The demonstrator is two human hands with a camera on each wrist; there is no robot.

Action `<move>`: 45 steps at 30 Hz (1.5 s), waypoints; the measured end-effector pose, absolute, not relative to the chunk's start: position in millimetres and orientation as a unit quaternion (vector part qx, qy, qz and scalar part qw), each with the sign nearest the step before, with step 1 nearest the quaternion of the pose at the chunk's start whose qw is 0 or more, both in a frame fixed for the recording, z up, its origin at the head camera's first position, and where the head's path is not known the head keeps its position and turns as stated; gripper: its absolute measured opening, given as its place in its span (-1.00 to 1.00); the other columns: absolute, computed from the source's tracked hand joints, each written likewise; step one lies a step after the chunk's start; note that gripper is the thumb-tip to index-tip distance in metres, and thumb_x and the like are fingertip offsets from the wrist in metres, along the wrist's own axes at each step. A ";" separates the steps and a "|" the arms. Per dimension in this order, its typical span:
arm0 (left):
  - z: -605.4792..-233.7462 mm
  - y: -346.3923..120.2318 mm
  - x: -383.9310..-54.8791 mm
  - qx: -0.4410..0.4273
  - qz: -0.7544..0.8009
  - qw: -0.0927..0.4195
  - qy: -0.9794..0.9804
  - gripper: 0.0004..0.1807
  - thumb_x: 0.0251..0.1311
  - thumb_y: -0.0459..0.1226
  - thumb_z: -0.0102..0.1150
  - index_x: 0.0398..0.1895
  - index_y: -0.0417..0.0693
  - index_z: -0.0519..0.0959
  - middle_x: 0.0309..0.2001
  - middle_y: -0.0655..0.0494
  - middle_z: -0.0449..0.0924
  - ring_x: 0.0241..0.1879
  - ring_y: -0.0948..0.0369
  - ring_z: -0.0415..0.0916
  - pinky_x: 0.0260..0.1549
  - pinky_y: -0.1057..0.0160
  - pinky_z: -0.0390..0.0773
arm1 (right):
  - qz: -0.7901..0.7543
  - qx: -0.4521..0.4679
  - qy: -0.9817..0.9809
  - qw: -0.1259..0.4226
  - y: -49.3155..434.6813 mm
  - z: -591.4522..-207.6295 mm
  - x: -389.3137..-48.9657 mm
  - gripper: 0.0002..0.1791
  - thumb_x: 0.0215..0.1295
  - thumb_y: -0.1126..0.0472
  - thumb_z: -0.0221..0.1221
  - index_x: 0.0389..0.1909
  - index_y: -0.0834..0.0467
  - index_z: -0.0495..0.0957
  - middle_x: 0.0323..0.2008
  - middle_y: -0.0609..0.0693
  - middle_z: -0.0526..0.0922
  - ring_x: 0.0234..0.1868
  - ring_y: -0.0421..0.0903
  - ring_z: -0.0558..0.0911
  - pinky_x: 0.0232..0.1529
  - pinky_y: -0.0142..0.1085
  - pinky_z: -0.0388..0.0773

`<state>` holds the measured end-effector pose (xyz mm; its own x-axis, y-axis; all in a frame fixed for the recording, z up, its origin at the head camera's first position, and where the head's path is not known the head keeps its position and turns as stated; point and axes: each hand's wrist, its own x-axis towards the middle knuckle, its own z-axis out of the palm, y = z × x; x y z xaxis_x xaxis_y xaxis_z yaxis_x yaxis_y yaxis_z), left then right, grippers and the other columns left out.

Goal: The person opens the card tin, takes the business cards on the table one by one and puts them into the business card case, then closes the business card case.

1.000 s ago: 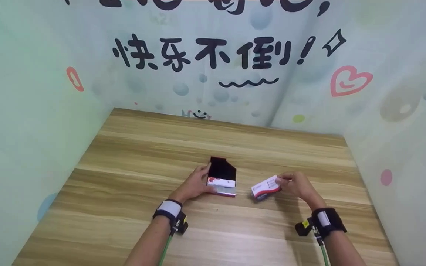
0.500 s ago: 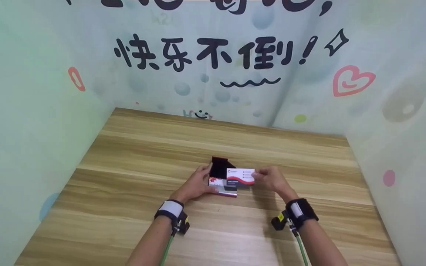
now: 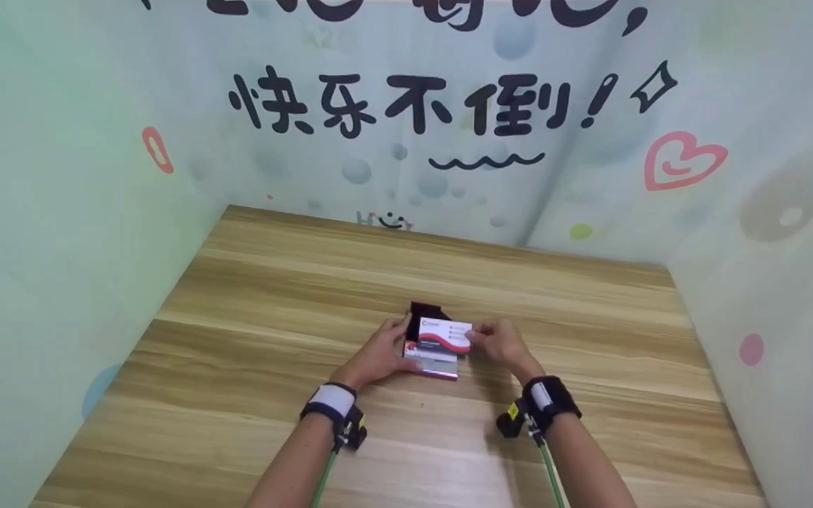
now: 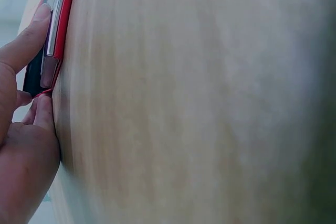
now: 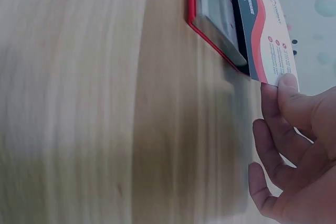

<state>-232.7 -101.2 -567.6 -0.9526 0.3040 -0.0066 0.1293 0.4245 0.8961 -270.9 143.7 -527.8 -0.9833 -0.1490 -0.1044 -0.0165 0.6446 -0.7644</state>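
A business card case (image 3: pixel 442 370) lies with its flap raised on the table, red outside with a black lining and a silvery frame. My left hand (image 3: pixel 380 353) grips its left side, the thumb on the frame, as the left wrist view of the case (image 4: pixel 67 17) also shows. Printed cards show inside. Between thumb and fingertips my right hand (image 3: pixel 504 346) pinches a business card (image 3: pixel 445 333), white with a red wave and a dark lower band. In the right wrist view that card (image 5: pixel 269 35) stands tilted at the case's inner side. Whether it is one card or several, I cannot tell.
The wood-grain table (image 3: pixel 265 296) reaches back to a printed cloth wall (image 3: pixel 350 190) with black lettering. Similar cloth stands at both sides. A wrist camera with a green cable (image 3: pixel 551 469) hangs from each wristband.
My right hand has carried the business card leftward from the table to above the case, levelling it on the way. The left hand has kept its grip on the case.
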 end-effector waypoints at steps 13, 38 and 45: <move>-566.9 -102.7 -232.2 0.116 0.519 0.102 0.841 0.12 0.01 -0.24 0.53 0.58 -0.15 0.02 0.45 -0.27 0.17 0.47 -0.15 0.15 0.55 -0.08 0.08 | -0.420 -0.047 0.903 0.072 125.0 -535.7 -273.2 -0.84 0.28 0.29 0.30 -0.35 0.36 0.70 -0.48 -0.02 0.64 -0.38 -0.17 0.50 -0.34 -0.43 0.44; -566.3 -103.5 -233.5 0.117 0.515 0.106 0.843 0.15 0.00 -0.20 0.53 0.59 -0.12 -0.01 0.46 -0.30 0.13 0.47 -0.13 0.15 0.55 -0.04 0.08 | -0.447 -0.056 0.891 0.062 121.7 -539.4 -264.4 -0.81 0.12 0.43 0.38 -0.22 0.33 0.65 -0.28 0.20 0.76 -0.30 -0.09 0.69 -0.28 -0.40 0.64; -565.1 -101.7 -233.3 0.109 0.518 0.108 0.842 0.15 0.01 -0.19 0.53 0.59 -0.11 -0.01 0.46 -0.31 0.13 0.47 -0.14 0.15 0.56 -0.05 0.06 | -0.426 -0.066 0.899 0.077 123.4 -537.9 -266.0 -0.85 0.14 0.40 0.38 -0.26 0.31 0.67 -0.32 0.13 0.74 -0.32 -0.14 0.65 -0.24 -0.34 0.65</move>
<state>-233.3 -101.7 -565.1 -0.9530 0.2949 -0.0692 0.0711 0.4401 0.8951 -266.0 123.4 -537.9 -0.9795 -0.1844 -0.0812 -0.0540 0.6287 -0.7758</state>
